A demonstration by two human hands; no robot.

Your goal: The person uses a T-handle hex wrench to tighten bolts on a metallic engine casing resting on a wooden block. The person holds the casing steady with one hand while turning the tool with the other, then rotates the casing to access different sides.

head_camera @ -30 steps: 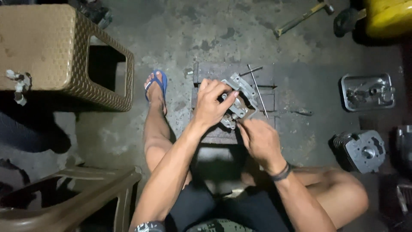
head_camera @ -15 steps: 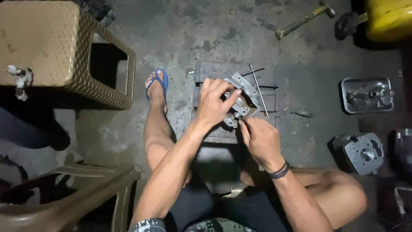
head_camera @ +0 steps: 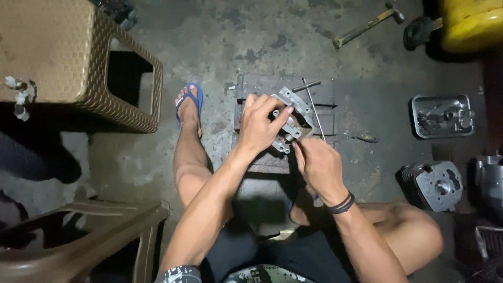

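Your left hand [head_camera: 260, 128] clamps the grey engine casting [head_camera: 293, 116] on the steel block [head_camera: 251, 86]; your right hand [head_camera: 318, 165], fingers pinched, touches its near corner.

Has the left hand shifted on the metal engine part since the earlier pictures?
No. The left hand grips the metal engine part at the same spot over the dark block, near the thin rod.

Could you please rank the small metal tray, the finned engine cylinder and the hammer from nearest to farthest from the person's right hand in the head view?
From the right hand:
1. Finned engine cylinder, on the floor to its right.
2. Small metal tray, farther right and up.
3. Hammer, at the top of the view.
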